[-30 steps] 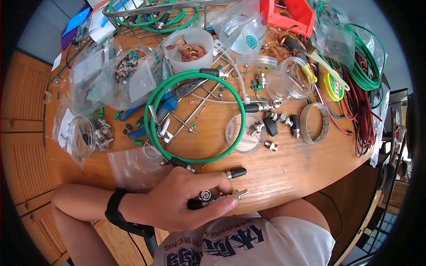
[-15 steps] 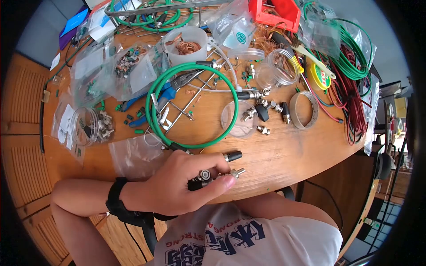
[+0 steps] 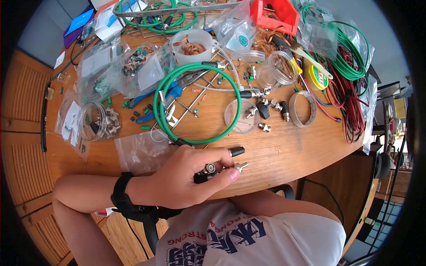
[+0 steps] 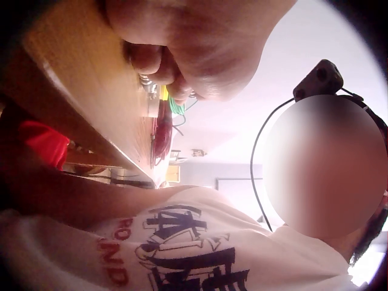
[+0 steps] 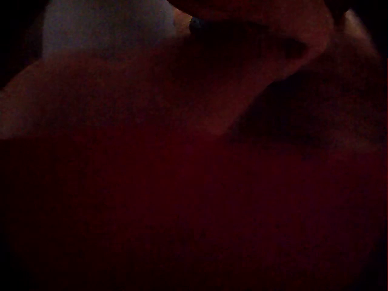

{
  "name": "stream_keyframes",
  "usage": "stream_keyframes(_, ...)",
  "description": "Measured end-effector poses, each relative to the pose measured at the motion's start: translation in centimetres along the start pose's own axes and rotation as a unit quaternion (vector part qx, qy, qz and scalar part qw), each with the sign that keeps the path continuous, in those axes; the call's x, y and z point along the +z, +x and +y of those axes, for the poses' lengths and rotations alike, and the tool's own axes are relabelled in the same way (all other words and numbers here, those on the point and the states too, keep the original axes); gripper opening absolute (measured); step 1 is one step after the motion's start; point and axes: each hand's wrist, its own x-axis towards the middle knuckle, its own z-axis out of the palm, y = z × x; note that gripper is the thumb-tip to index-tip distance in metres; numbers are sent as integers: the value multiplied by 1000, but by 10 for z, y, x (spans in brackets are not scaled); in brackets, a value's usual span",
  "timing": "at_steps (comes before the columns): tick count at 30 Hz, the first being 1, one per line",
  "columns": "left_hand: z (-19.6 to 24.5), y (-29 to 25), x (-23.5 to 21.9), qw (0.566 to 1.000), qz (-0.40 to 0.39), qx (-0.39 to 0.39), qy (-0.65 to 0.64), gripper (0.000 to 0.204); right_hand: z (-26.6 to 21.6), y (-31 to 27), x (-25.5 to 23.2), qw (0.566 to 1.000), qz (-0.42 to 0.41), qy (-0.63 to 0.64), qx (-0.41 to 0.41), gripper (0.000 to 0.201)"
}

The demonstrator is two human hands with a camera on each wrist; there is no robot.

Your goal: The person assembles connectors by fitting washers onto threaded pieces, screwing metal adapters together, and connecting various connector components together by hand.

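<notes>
In the head view my left hand (image 3: 182, 175) is at the table's near edge, pinching a silver metal coax connector (image 3: 242, 167) between thumb and index finger. Another connector (image 3: 208, 169), with a round metal face, sits within the curl of the same hand. Just past the index finger shows a black-sleeved connector (image 3: 237, 151). A looped green cable (image 3: 240, 104) lies beyond the knuckles, one black-booted end (image 3: 182, 142) close to them. The left wrist view catches curled fingers (image 4: 148, 59) from below. My right hand is outside the head view; its wrist view is very dark, showing only dim skin (image 5: 260, 36).
Several metal connectors (image 3: 265, 127) lie by a clear round lid (image 3: 235, 126), left of a tape ring (image 3: 315, 111). Blue-handled pliers (image 3: 175, 92) rest under the green loop. Behind stand a white tub (image 3: 175, 55) of copper strands and a red bin (image 3: 290, 24).
The head view has shifted, so the table things appear higher in it. My left hand also appears higher, still holding the same connectors. The green loop keeps its place on the table.
</notes>
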Motion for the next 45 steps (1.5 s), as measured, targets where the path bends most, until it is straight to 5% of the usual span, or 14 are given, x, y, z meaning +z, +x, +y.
stream_keyframes(38,2,-3,3,1000,-10,-19,10,17,-83,-58,-21,995,-39,-31,83,27)
stream_keyframes(45,7,-4,3,996,4,-79,-29,17,-90,-63,-31,994,-49,-36,91,28)
